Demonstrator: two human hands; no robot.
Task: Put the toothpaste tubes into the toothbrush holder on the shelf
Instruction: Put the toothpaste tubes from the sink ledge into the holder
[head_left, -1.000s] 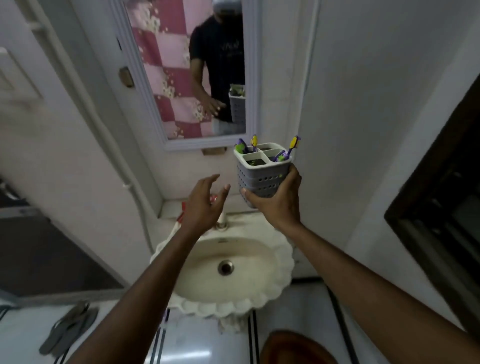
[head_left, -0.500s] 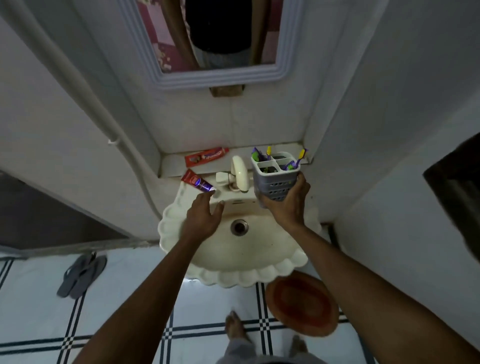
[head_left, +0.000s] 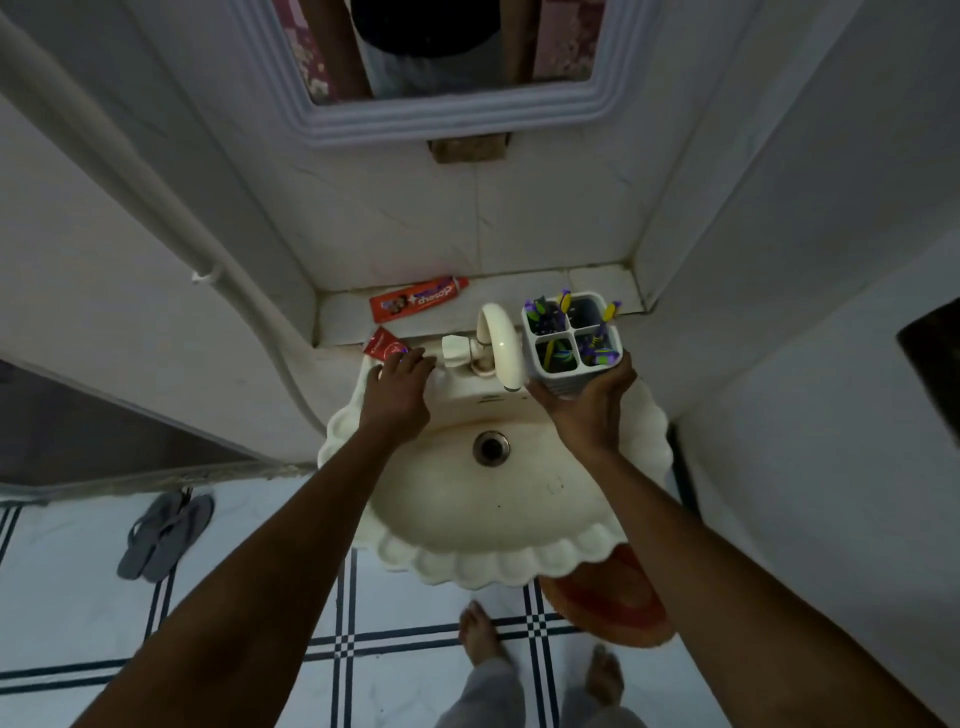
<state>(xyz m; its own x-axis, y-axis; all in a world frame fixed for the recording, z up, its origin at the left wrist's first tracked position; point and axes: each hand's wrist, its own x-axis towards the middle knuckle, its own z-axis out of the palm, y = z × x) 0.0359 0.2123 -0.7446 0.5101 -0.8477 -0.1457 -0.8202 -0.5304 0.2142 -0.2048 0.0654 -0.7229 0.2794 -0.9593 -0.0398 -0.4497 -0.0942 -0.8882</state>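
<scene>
My right hand (head_left: 589, 402) grips a white four-compartment toothbrush holder (head_left: 571, 340) from below, holding it upright above the basin's right rear, in front of the shelf. Several purple, yellow and green toothbrushes stand in it. A large red toothpaste tube (head_left: 415, 304) lies flat on the tiled shelf (head_left: 597, 283) behind the tap. A smaller red tube (head_left: 383, 345) lies on the basin's left rear rim. My left hand (head_left: 400, 387) rests palm down over that smaller tube's near end, fingers touching it; whether they grip it is hidden.
A cream scalloped washbasin (head_left: 498, 561) with a curved tap (head_left: 501, 343) sits below the shelf. A framed mirror (head_left: 447, 114) hangs above. White walls close in on both sides. Grey slippers (head_left: 166, 535) and an orange mat (head_left: 618, 597) lie on the tiled floor.
The view tilted down from the mirror to the basin. My left hand reached forward onto the small tube. My right hand lowered the holder toward the shelf's right end.
</scene>
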